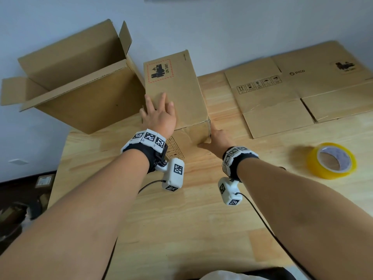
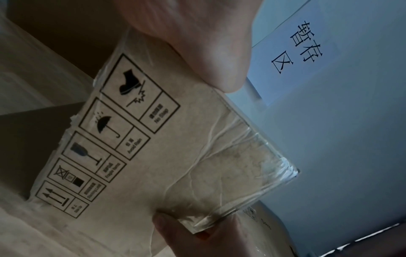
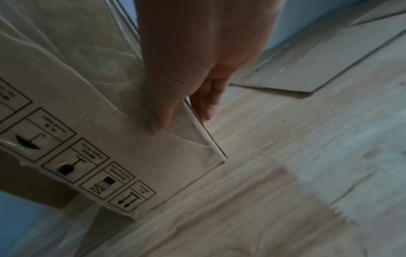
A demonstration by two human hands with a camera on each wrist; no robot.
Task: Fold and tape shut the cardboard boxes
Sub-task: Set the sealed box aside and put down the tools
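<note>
A closed cardboard box [image 1: 177,87] with a UN 3481 label stands at the table's back middle. My left hand [image 1: 159,114] lies flat on its top near the front edge, fingers spread. My right hand [image 1: 217,138] holds the box's lower right front corner. In the right wrist view the thumb [image 3: 162,113] presses the taped front face [image 3: 98,121] while the fingers [image 3: 206,106] wrap behind the corner edge. Seen from the left wrist, the same face [image 2: 153,156] carries handling symbols under wrinkled clear tape. A yellow-cored tape roll [image 1: 331,160] lies at the right.
An open box [image 1: 80,87] with raised flaps stands at the left, touching the closed one and overhanging the table edge. Flattened cardboard [image 1: 292,87] lies at the back right. The wooden table [image 1: 201,229] extends in front of my arms. A wall runs behind.
</note>
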